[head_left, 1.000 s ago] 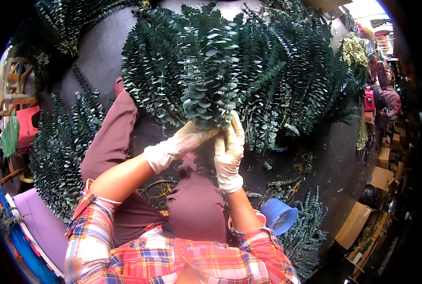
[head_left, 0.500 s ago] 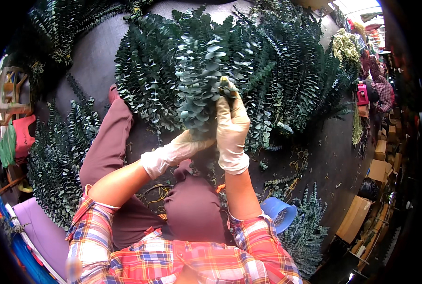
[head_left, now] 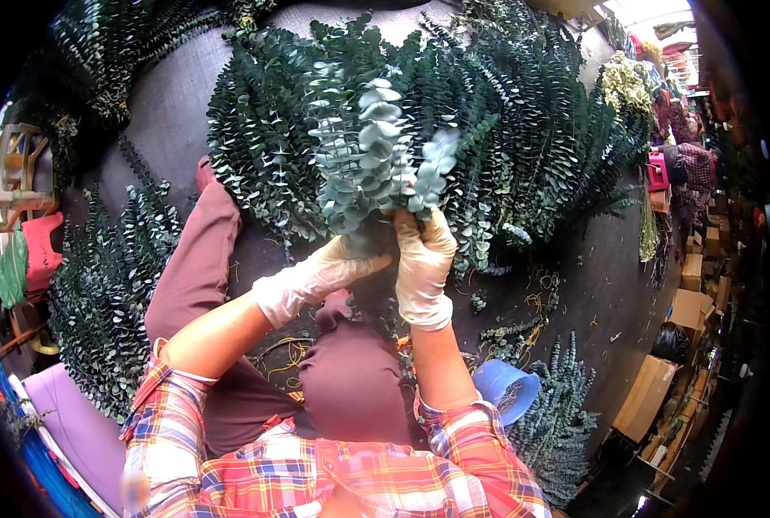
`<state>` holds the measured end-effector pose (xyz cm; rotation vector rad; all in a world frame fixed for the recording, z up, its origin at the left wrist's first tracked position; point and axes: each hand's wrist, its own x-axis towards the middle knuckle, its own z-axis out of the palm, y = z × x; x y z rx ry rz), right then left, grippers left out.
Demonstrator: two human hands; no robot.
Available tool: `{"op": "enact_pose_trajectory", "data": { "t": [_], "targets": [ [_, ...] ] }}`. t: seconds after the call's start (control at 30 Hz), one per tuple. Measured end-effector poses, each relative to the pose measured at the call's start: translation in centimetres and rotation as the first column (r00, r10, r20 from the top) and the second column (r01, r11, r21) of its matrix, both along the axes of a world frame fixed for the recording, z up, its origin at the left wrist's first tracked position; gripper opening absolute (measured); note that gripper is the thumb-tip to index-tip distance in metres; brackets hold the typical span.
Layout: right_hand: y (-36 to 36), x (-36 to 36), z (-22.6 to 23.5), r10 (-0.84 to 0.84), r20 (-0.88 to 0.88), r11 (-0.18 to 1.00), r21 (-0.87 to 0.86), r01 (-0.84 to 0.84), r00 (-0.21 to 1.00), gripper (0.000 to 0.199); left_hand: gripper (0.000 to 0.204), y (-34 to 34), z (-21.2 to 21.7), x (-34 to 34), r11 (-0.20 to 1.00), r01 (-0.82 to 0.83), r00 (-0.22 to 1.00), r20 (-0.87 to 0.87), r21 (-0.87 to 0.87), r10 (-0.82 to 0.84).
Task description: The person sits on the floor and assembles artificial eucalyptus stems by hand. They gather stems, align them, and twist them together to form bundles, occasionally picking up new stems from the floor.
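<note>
My left hand point(head_left: 326, 269), in a pale glove, is closed round the lower end of a bunch of eucalyptus point(head_left: 342, 177) whose leafy tops point away from me. Beside it my right hand point(head_left: 424, 269), gloved too, has its fingers closed on a eucalyptus sprig point(head_left: 437, 166) at the bunch's right side. The stem ends between the hands are dark and hard to make out. Just beyond lies a broad heap of eucalyptus branches point(head_left: 532, 138), fanned out on the dark floor.
More eucalyptus point(head_left: 113, 302) lies to my left, with a smaller pile point(head_left: 553, 414) at the near right. A blue plastic tub point(head_left: 508, 388) sits beside my right arm. Cardboard boxes point(head_left: 646, 399) line the right side, where another person point(head_left: 694, 173) is farther off. A pink stool point(head_left: 41, 250) stands left.
My right hand has drawn down toward me from higher on the bunch. A light sprig at its fingers now leans to the right. My left hand has hardly moved.
</note>
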<state>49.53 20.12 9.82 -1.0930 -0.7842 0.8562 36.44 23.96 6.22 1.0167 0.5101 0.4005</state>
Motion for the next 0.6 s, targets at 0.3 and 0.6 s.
{"op": "enact_pose_trajectory", "data": {
  "t": [0.3,0.6],
  "targets": [
    [0.4,0.5,2.2,0.023,0.098,0.999,-0.046,-0.019,0.995,0.029,0.053,0.4,0.5,-0.2,0.997,-0.011,0.998,-0.054,-0.076,0.007],
    [2.6,-0.1,1.9,0.136,0.117,0.987,-0.097,-0.125,0.984,0.038,0.057,0.2,-0.2,-1.1,0.974,0.127,0.992,0.032,-0.188,-0.123]
  ]
}}
